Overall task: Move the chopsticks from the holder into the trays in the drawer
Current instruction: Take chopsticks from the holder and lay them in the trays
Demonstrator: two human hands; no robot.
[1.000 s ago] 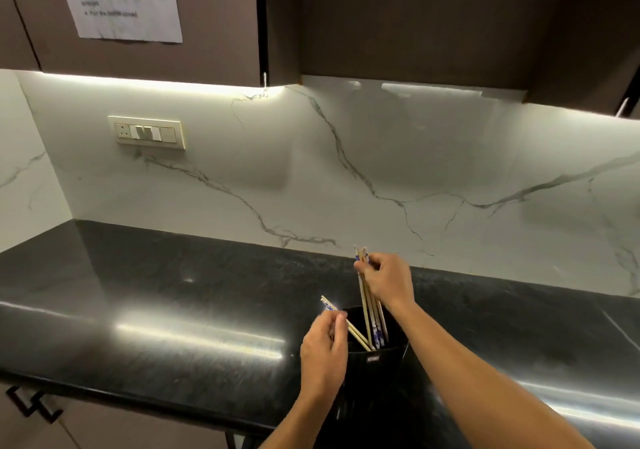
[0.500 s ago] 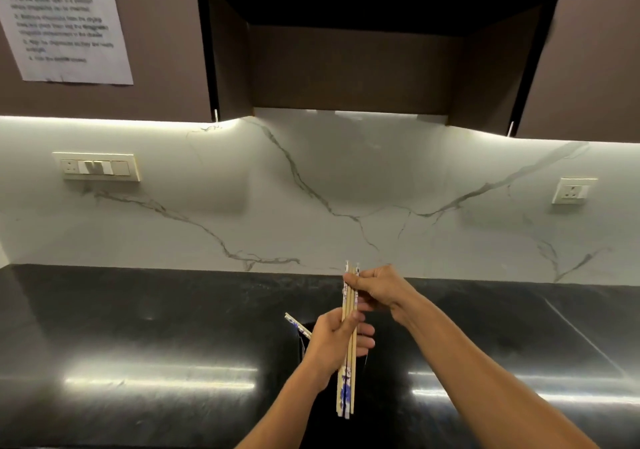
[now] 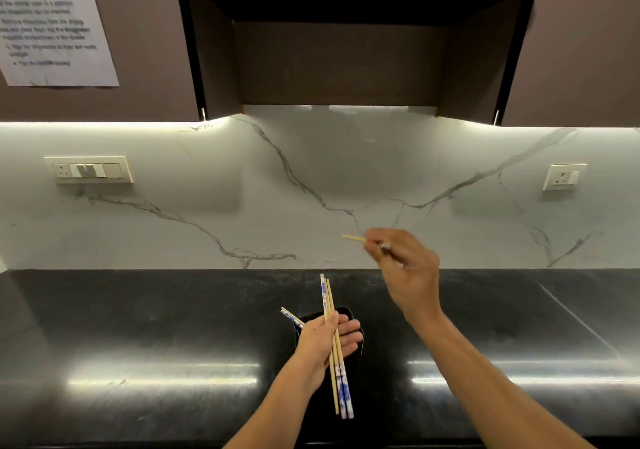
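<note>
The right hand (image 3: 407, 272) has lifted up and to the right, away from the bundle it was touching a moment ago, and it now pinches a single chopstick (image 3: 353, 238) in front of the marble wall. Only the pale tip shows, poking out left of the fingers. The rest is hidden in the hand. Far left, the print on a paper notice (image 3: 55, 22) on the cabinet is too blurred to read. Lower down, a lone blue-patterned chopstick (image 3: 290, 317) leans out of the black holder (image 3: 346, 313). The holder is hard to pick out against the dark counter (image 3: 138, 327) and is mostly covered by the left hand (image 3: 320, 343). That hand holds the bundle of chopsticks (image 3: 337, 372) near upright above the holder, with the thumb across them and the fingers behind. The bundle has one plain chopstick and two with blue ends.
</note>
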